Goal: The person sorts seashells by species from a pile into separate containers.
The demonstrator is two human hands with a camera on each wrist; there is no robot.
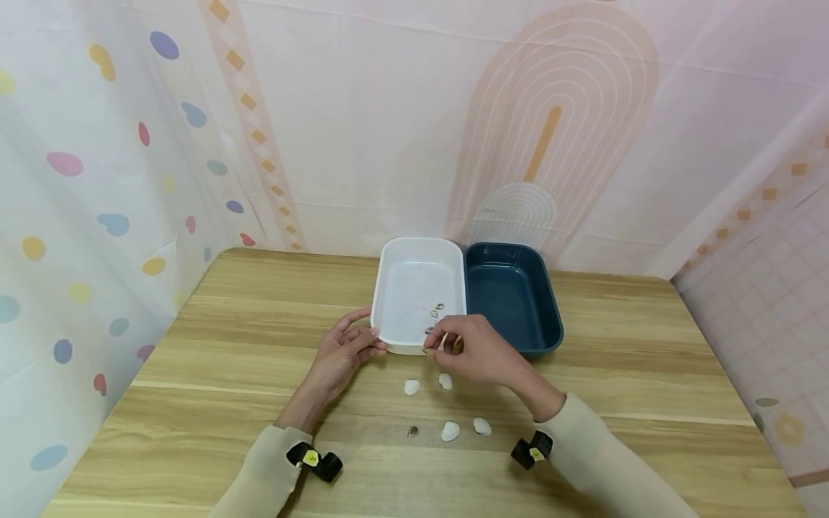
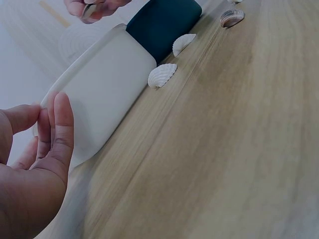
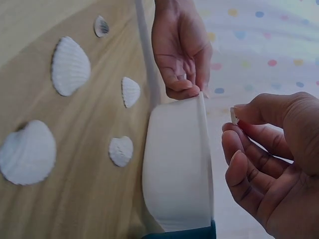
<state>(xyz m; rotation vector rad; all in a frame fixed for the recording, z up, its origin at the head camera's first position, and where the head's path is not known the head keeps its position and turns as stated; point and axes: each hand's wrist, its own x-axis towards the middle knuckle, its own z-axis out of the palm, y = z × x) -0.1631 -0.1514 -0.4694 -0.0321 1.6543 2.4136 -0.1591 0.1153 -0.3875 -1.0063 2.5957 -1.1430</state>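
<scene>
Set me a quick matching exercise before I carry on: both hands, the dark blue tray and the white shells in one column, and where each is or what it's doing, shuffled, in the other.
Column one
1. Left hand
2. Right hand
3. Dark blue tray
4. White shells

Column two
A. lying on the table, on the near side of the white tray
B. pinching a small shell
C. standing just right of the white tray in the head view
D. holding the white tray at its near left corner

Pairs: 1-D; 2-B; 3-C; 4-A
</scene>
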